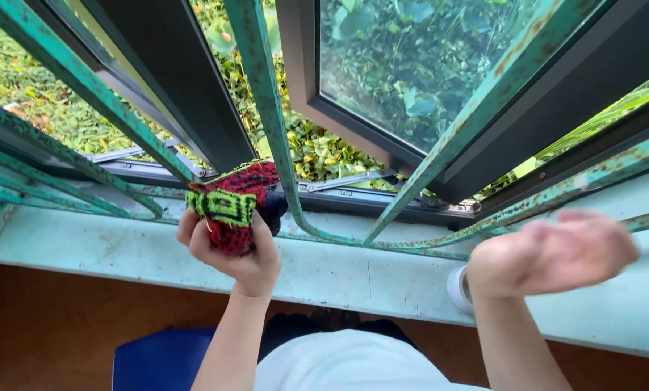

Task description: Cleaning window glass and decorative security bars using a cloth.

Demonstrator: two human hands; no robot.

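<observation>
Head view: a pale turquoise painted window sill is taken as landmark.
Left hand: fingers closed around a bunched red, green and black knitted cloth, held above the sill against the rusty turquoise metal grille.
Right hand: blurred, fingers spread, nothing held, well apart from the cloth.

I see no packages, no labels, no signs, no screens anywhere in my view here
</observation>
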